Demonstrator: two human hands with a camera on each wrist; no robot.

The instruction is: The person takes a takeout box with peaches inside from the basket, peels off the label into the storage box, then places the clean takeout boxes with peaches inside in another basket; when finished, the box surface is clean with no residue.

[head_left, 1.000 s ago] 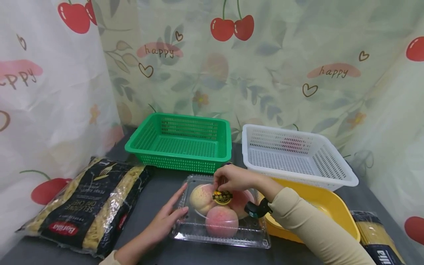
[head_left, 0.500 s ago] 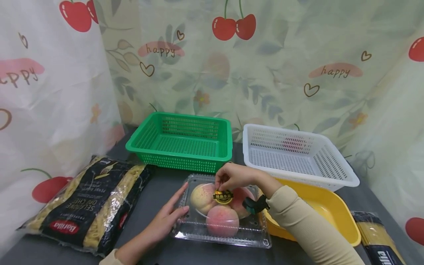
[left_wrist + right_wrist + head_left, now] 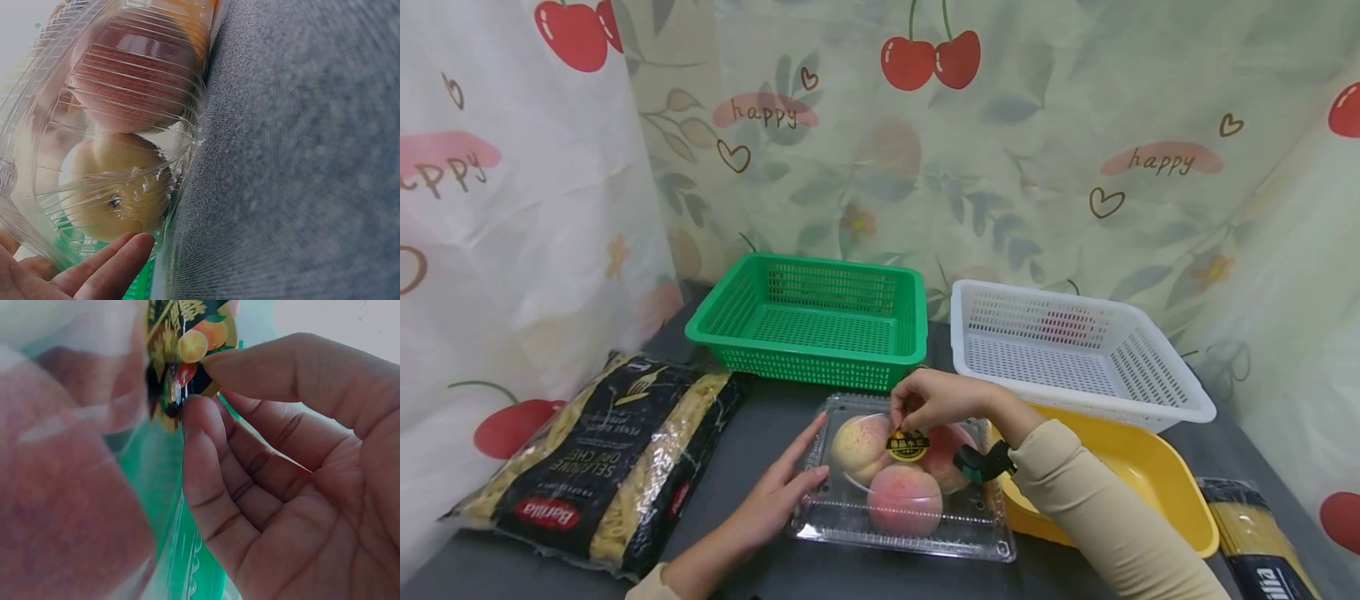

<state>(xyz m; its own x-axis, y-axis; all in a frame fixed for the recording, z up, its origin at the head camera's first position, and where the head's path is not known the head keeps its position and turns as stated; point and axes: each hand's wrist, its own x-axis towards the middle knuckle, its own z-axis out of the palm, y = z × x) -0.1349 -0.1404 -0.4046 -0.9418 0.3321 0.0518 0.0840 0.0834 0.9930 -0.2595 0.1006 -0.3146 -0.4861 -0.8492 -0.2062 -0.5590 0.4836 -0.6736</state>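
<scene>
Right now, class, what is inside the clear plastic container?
Three peaches show inside the container. What lies directly behind the black label is covered, so I cannot see it.

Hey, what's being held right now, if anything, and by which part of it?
The right hand pinches the sticker by its far edge. The left hand only touches the side of the clear box.
</scene>
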